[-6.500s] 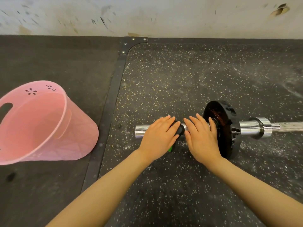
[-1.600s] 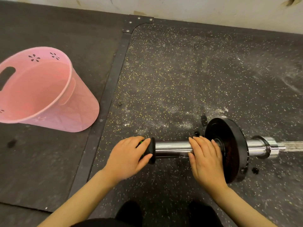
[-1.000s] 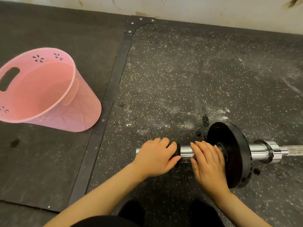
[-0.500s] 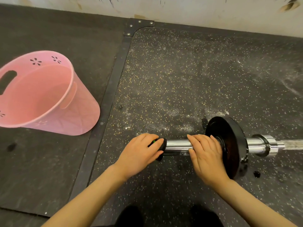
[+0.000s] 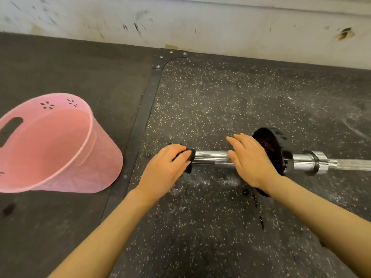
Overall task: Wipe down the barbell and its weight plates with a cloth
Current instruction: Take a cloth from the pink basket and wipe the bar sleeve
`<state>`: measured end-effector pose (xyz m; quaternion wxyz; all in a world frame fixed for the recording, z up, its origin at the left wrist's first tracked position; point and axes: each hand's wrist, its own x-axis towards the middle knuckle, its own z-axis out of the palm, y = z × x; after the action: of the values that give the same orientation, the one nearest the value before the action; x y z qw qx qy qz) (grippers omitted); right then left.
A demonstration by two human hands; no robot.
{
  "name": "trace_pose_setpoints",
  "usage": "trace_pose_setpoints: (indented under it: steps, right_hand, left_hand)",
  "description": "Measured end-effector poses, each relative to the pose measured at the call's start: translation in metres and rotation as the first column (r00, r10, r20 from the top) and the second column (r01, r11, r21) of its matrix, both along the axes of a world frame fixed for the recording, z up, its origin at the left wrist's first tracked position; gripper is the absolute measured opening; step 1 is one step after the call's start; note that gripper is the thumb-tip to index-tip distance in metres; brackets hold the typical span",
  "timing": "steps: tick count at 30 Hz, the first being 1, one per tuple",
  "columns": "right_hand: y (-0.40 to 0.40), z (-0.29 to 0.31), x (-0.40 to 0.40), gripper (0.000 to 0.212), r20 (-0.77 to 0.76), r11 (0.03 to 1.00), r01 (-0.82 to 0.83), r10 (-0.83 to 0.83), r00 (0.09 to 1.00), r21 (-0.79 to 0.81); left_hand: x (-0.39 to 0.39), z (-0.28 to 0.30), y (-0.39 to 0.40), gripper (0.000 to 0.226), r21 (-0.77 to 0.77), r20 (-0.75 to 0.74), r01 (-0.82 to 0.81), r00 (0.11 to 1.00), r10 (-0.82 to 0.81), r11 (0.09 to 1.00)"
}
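The left hand [image 5: 164,167] curls around a black collar [image 5: 189,160] at the barbell sleeve [image 5: 210,158]'s nine-o'clock end. The right hand [image 5: 251,159], fingers straight, rests on the sleeve beside the weight plate [image 5: 278,145].

barbell sleeve [image 5: 210,158]: glossy chrome metal | weight plate [image 5: 275,141]: matt black | basket [image 5: 60,145]: smooth pink plastic

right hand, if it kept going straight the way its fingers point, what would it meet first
The right hand lies flat over the chrome bar, fingers pointing forward and a little left. Past the fingertips only bare speckled floor mat shows, up to the wall. Height is hard to judge.
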<state>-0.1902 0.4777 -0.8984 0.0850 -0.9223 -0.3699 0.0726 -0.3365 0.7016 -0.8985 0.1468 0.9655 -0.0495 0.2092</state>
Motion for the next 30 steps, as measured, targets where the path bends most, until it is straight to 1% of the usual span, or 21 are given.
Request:
trace_pose_setpoints:
  steps: [2, 5, 9, 14, 17, 22, 26, 28, 30]
  right_hand:
    - [0.004, 0.001, -0.006, 0.05, 0.067, 1.0, 0.019, -0.02, 0.998, 0.017]
    - [0.008, -0.006, -0.015, 0.053, 0.113, 0.998, 0.056, -0.054, 0.992, -0.023]
    - [0.015, -0.015, -0.008, 0.057, 0.178, 0.985, 0.164, -0.154, 0.972, -0.043]
    - [0.021, -0.031, -0.001, 0.063, 0.111, 0.968, 0.25, -0.252, 0.961, 0.029]
    - [0.022, -0.037, 0.002, 0.065, 0.113, 0.964, 0.252, -0.261, 0.959, 0.082]
    - [0.026, -0.037, 0.016, 0.056, 0.112, 0.961, 0.233, -0.25, 0.962, 0.147]
    - [0.035, -0.035, 0.04, 0.04, 0.123, 0.971, 0.219, -0.23, 0.965, 0.099]
    - [0.042, -0.033, 0.054, 0.043, 0.109, 0.976, 0.214, -0.217, 0.97, 0.044]
    - [0.045, -0.031, 0.064, 0.05, 0.105, 0.978, 0.208, -0.21, 0.972, 0.027]
  left_hand:
    - [0.01, 0.001, 0.006, 0.028, -0.007, 0.003, -0.018, 1.0, 0.018, 1.0]
    - [0.028, 0.003, 0.013, 0.025, -0.023, -0.01, -0.044, 0.999, 0.044, 0.999]
    - [0.054, 0.002, 0.019, 0.026, -0.005, -0.019, -0.031, 0.999, 0.031, 0.999]
    - [0.076, -0.011, 0.014, 0.027, 0.001, -0.036, 0.025, 0.999, -0.025, 1.0]
    - [0.085, -0.022, 0.0, 0.026, 0.004, -0.067, 0.082, 0.994, -0.081, 0.997]
    - [0.095, -0.028, -0.001, 0.024, -0.026, -0.012, 0.024, 1.0, -0.024, 0.999]
    - [0.104, -0.029, 0.012, 0.023, -0.013, 0.036, 0.006, 0.999, -0.006, 1.0]
    - [0.11, -0.03, 0.018, 0.022, 0.005, 0.045, 0.004, 0.999, -0.005, 1.0]
    - [0.117, -0.033, 0.023, 0.023, 0.026, 0.032, -0.005, 0.999, 0.004, 1.0]
